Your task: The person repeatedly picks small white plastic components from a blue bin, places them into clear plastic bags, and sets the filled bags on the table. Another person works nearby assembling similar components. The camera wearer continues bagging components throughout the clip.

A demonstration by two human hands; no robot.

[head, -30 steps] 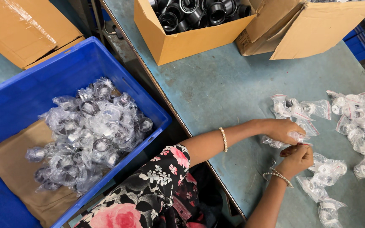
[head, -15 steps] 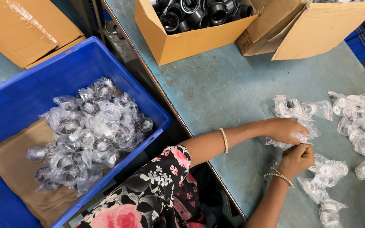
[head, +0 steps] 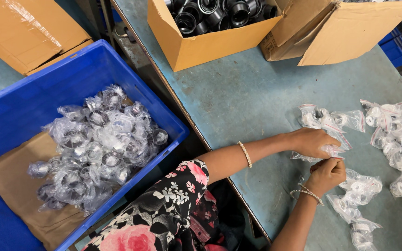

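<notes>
Both hands meet over one small clear plastic bag (head: 327, 152) on the blue-green table (head: 257, 102), seen from the head camera. Left hand (head: 311, 142) lies on the bag with its fingers curled down, gripping its far side; right hand (head: 326, 175) comes up from the near side, thumb and fingertips pressed together on the bag's top strip. That bag sits right of the table's middle, touching the cluster of filled bags (head: 333, 121) just beyond it.

More small bags (head: 398, 135) are heaped at the right edge, and a few loose bags (head: 357, 204) trail toward the near edge beside the right wrist. Bare tabletop stretches left of the hands to the table's left edge, and far toward the open cardboard box of black ring parts (head: 219, 28) and a second cardboard box (head: 345, 28) lying beside it.

Left of the table, below its edge, stands a blue crate (head: 94, 60) holding a pile of bagged parts (head: 94, 144) on brown paper. A flattened carton (head: 29, 32) lies at the far left.
</notes>
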